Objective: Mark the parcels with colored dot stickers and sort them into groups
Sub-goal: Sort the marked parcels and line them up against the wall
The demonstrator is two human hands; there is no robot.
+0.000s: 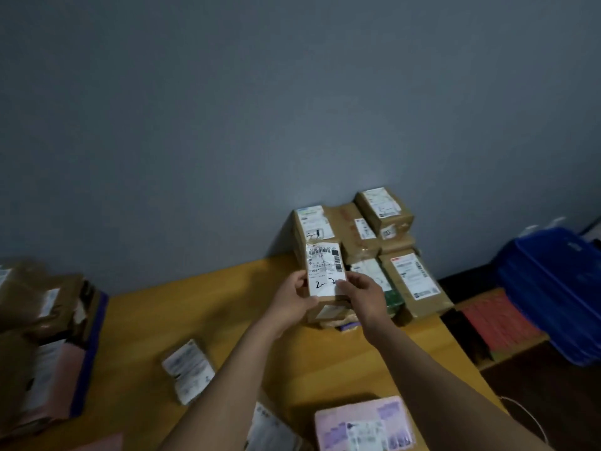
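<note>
I hold a small brown parcel (323, 271) with a white shipping label, handwritten "2-" at its lower end, above the yellow table (227, 307). My left hand (294, 296) grips its left edge and my right hand (364, 296) grips its right lower edge, thumb on the label. Just behind and to the right stands a stack of brown cardboard parcels (374, 242) against the wall. No dot sticker is visible on the held parcel.
A small labelled parcel (188, 371) lies on the table near the middle. A pink parcel (364, 424) and a white one (270, 431) sit at the front edge. Brown and pink parcels (42, 336) pile up at left. Blue crates (553, 288) stand at right.
</note>
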